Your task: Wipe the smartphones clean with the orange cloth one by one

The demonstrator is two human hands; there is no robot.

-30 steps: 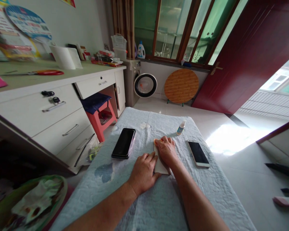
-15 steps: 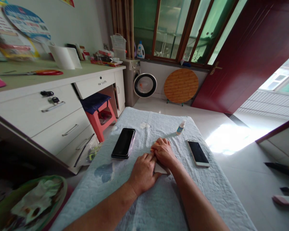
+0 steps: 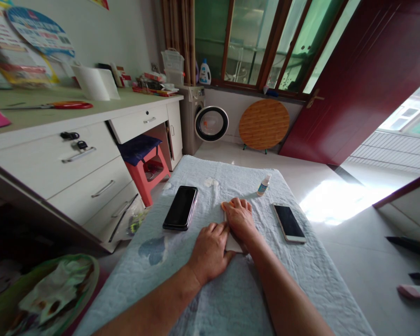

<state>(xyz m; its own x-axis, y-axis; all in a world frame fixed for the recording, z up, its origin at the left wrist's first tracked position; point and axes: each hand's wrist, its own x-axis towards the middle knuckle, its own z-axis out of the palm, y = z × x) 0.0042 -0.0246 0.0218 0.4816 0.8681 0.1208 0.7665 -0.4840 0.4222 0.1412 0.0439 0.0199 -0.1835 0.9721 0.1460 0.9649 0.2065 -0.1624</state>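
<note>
Both hands work at a flat, pale, phone-sized slab (image 3: pixel 234 244) lying on the blue quilted cover (image 3: pixel 210 308); most of it is hidden beneath them. My left hand (image 3: pixel 209 249) grips its left side, thumb at the near edge. Bent over its far end, my right hand (image 3: pixel 241 217) presses a small orange cloth (image 3: pixel 226 205) that peeks out past the fingers. To the left lies a dark-screened phone (image 3: pixel 181 207), and on the right a white-framed phone (image 3: pixel 289 222). A small spray bottle (image 3: pixel 263 185) stands upright beyond my right hand.
On the left is a white desk (image 3: pixel 87 175) with scissors (image 3: pixel 61 105) and a paper roll (image 3: pixel 91 83) on top. A red stool (image 3: pixel 145 179) sits under it. Near my left arm is a green-rimmed bin (image 3: pixel 97 270). A washing machine (image 3: pixel 189 119) stands open behind.
My right hand has slid slightly along the slab, so more of the orange cloth and of the slab's pale surface shows. My left hand stays nearly in place.
</note>
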